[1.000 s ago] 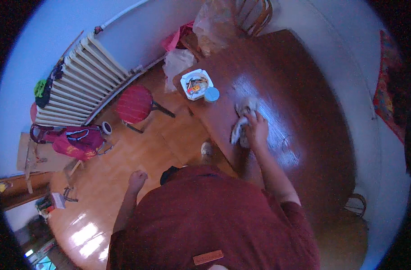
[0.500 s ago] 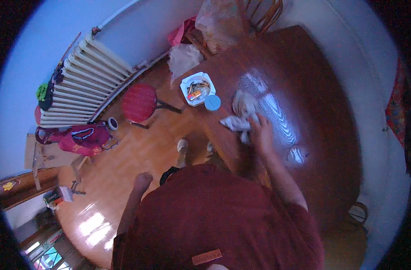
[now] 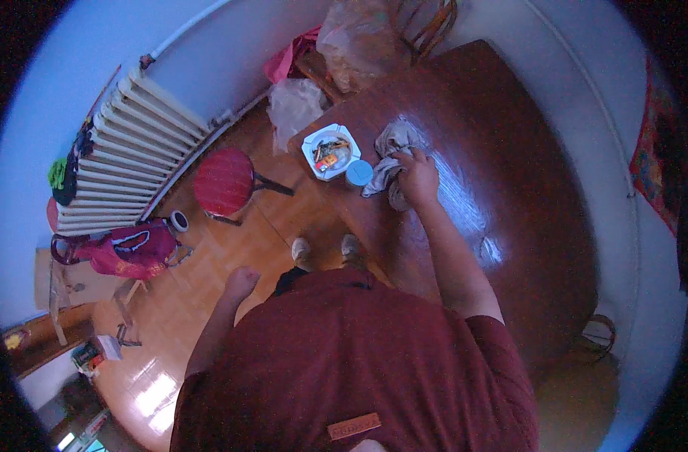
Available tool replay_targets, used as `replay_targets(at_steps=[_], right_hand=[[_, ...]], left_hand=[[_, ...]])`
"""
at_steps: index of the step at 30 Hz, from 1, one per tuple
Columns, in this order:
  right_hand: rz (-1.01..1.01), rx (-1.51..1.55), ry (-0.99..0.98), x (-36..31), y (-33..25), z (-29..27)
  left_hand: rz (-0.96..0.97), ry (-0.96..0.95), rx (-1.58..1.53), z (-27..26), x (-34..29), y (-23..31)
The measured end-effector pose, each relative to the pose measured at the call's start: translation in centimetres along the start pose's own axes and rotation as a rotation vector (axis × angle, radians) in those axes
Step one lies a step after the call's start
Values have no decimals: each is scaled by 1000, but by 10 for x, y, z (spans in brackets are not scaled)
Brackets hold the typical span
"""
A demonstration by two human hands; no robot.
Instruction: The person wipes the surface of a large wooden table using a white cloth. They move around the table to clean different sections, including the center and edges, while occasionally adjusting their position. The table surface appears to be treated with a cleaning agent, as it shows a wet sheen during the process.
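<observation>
A crumpled grey-white cloth (image 3: 395, 143) lies on the brown wooden table (image 3: 502, 151), bunched under my right hand (image 3: 419, 177). The fingers of that hand are closed on its folds and press it against the tabletop. Just left of the cloth stands a small round container with a pale blue lid (image 3: 359, 173). It stands close beside a white square ashtray (image 3: 331, 152) holding cigarette butts and an orange item, near the table's edge. My left hand (image 3: 242, 282) hangs over the floor beside my body, its fingers curled, with nothing visible in it.
A red round stool (image 3: 225, 181) is on the floor left of the table. Plastic bags (image 3: 363, 41) rest on a chair by the table's far end, against the wall. A white radiator (image 3: 137, 147) lines the left wall, and a magenta bag (image 3: 137, 252) sits below it.
My right hand has moved the cloth left and away from me across the table, toward the lidded container. My left hand has stayed low beside my body.
</observation>
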State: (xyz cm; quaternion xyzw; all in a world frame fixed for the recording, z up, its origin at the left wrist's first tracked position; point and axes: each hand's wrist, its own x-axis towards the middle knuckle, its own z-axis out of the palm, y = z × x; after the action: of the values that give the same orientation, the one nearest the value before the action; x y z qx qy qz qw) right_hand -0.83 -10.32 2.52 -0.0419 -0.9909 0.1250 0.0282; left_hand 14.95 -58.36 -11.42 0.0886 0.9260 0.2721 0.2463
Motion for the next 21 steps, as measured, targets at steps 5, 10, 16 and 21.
replay_targets(at_steps=[5, 10, 16, 21], right_hand=[[-38, 71, 89, -102, 23, -7], [212, -97, 45, -227, 54, 4], [225, 21, 105, -91, 12, 6], [175, 22, 88, -56, -2, 3]], left_hand=[[-137, -59, -216, -19, 14, 13], [20, -70, -30, 9, 15, -32], [52, -253, 168, 26, 11, -103], [-235, -234, 22, -30, 43, -28]])
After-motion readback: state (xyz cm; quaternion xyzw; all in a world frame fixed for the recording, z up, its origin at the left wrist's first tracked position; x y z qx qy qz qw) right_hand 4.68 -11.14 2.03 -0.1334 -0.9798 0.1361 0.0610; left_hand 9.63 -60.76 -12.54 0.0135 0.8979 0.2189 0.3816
